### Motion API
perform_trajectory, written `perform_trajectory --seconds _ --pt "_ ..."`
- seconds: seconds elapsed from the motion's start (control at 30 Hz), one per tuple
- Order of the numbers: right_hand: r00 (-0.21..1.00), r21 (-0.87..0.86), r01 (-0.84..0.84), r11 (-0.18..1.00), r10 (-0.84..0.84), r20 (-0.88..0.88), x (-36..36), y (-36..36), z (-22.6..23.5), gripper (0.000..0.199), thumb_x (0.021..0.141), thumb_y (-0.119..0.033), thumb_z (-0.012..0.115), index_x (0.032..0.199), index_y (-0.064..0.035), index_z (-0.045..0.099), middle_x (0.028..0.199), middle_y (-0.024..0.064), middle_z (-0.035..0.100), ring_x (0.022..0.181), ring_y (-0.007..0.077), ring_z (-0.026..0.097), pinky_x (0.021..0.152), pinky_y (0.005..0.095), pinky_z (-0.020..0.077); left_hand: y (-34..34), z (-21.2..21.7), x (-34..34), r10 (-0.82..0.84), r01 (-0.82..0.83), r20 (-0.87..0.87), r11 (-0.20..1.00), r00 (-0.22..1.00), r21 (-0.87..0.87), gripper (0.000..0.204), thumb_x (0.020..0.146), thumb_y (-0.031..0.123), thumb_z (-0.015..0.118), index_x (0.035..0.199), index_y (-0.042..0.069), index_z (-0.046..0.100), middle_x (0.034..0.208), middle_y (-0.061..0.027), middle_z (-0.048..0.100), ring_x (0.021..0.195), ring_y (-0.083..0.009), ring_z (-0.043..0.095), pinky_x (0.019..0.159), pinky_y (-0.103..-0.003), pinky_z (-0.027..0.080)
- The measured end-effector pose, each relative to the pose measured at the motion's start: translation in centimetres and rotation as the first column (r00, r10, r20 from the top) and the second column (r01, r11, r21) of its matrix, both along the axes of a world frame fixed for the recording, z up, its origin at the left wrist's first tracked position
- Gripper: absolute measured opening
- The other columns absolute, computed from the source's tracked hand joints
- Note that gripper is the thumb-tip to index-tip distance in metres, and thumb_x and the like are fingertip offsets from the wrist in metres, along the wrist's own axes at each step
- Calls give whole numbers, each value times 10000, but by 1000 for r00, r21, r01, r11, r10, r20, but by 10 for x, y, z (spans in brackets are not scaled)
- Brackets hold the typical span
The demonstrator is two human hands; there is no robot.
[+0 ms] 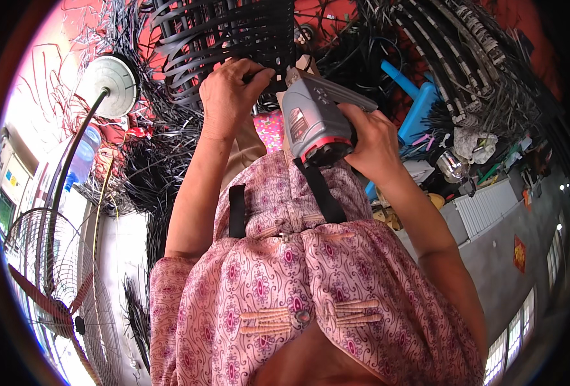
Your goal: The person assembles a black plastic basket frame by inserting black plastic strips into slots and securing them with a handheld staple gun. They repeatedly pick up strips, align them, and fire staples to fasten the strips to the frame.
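Note:
My right hand is wrapped round the handle of a grey staple gun with a red and black rear end. The gun's nose meets the right edge of a panel woven from black strips, just above my lap. On that panel, close to the gun's nose, my left hand is closed with its fingers curled and thumb pointing right. It grips a black strip at the panel's lower edge; the fingertips are partly hidden. A pink dotted cloth shows below the panel.
Loose black strips lie heaped at the left, and long bundled strips at the far right. A blue plastic stool lies right of the gun. At the left stands a fan with a round base.

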State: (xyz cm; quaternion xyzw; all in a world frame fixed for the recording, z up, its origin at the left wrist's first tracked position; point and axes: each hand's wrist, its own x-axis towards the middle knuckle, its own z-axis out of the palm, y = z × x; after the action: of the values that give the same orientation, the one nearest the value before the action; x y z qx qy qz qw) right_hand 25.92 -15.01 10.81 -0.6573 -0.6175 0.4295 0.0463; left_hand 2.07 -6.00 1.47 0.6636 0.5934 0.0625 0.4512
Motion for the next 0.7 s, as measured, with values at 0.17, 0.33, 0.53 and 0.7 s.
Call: perform_trajectory --seconds 0.17,0.33,0.53,0.7 --pt "997 148 68 987 -61 -49 15 -15 -10 531 678 -113 788 1186 -101 634 987 92 736 878 301 701 782 396 515 2 7 -4 -81 81 26 997 996 -2 230 792 254 821 923 79 752 827 -66 685 731 -221 682 664 -322 519" --pt "958 93 287 953 -283 -55 26 -37 -12 578 693 -185 825 1243 -104 666 986 118 734 801 332 686 743 397 543 -5 0 -12 -47 33 201 997 978 73 312 781 235 843 1014 76 709 832 -63 682 739 -200 685 669 -312 532" --pt "955 98 297 950 -296 -25 30 -47 -14 590 691 -203 825 1249 -98 666 954 111 732 766 337 671 722 399 541 -9 2 -2 4 -10 70 996 998 85 361 778 260 856 1035 95 666 789 -64 686 682 -197 672 646 -321 527" --pt "980 95 199 975 -196 -42 20 -38 -7 528 714 -221 809 1198 -60 674 908 120 724 755 315 675 717 386 539 -12 0 4 27 -26 -5 993 1000 115 398 766 323 863 1014 116 631 748 -42 682 647 -219 665 612 -341 511"
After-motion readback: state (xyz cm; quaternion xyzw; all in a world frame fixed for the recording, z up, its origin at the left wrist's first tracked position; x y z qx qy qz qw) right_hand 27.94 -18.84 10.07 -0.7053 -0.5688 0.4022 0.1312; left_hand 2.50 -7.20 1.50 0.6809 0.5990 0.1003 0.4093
